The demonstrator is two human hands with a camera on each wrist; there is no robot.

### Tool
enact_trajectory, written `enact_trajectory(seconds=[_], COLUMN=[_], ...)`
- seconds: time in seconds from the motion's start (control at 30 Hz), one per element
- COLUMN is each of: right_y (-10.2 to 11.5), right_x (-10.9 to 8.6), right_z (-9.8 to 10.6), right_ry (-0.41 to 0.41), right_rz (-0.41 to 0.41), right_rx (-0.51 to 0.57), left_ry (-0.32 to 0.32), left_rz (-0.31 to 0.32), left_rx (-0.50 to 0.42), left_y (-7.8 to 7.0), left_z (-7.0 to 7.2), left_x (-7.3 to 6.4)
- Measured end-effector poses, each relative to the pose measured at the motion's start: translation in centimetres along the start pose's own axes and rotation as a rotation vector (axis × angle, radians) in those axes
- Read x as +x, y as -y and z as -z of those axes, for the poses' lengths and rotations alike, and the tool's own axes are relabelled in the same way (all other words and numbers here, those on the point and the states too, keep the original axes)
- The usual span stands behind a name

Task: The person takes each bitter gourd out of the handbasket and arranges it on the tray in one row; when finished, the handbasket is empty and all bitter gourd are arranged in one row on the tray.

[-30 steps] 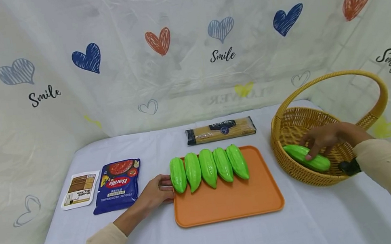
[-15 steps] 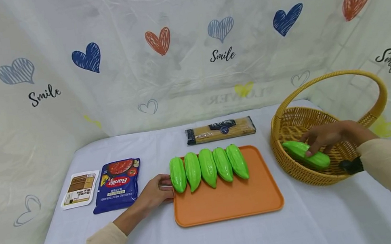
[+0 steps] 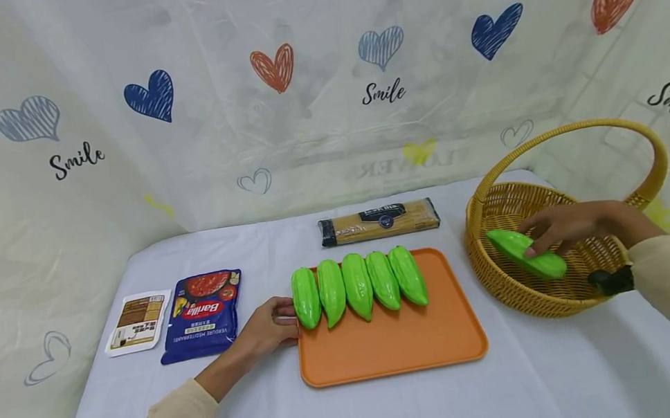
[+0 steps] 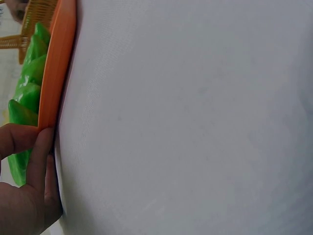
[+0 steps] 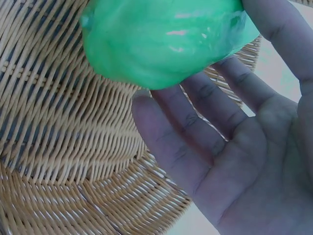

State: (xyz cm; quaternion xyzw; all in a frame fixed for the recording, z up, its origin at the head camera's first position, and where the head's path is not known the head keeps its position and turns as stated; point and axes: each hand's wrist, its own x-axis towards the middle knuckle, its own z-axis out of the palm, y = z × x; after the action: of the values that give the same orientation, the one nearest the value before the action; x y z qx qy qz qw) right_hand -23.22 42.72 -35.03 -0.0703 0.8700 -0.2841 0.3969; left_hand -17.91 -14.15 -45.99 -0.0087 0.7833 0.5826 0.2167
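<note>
In the head view my right hand reaches into the wicker basket and holds a glossy green bitter melon. The right wrist view has my thumb and fingers on either side of the bitter melon, above the woven basket floor. Across the table, my left hand pinches the left rim of an orange tray. Thumb and fingers meet on that tray's rim in the left wrist view. Several more bitter melons lie side by side along the tray's far half.
A blue Barilla pouch and a white packet lie left of the tray. Behind it is a pack of spaghetti. The basket's tall handle arches over the right hand's side.
My right hand and forearm have shifted slightly right, and the bitter melon it holds has tilted and risen a little inside the basket. The left hand stays on the tray.
</note>
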Motion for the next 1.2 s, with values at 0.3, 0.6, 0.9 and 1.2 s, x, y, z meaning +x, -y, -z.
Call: enact_trajectory(seconds=[0.3,0.6,0.9,1.2], right_y=[0.4,0.9,1.4,1.6], right_x=[-1.2,-2.5,-4.3,-5.4], right_z=[0.1,-0.1,-0.4,-0.7], right_ry=[-0.062,-0.132,-0.155,-0.163], right_rz=[0.022,0.034,0.041,0.043], right_rx=[0.017,-0.049,0.019,0.021], left_ry=[0.001,0.002,-0.004,0.003], left_rz=[-0.003,-0.009,-0.010,-0.008], left_rx=[0.004,-0.007,-0.009,-0.013], left_y=[-0.1,0.0,0.0,0.1], left_z=[0.0,0.0,0.0,0.1], left_x=[0.0,0.1,0.0,0.1])
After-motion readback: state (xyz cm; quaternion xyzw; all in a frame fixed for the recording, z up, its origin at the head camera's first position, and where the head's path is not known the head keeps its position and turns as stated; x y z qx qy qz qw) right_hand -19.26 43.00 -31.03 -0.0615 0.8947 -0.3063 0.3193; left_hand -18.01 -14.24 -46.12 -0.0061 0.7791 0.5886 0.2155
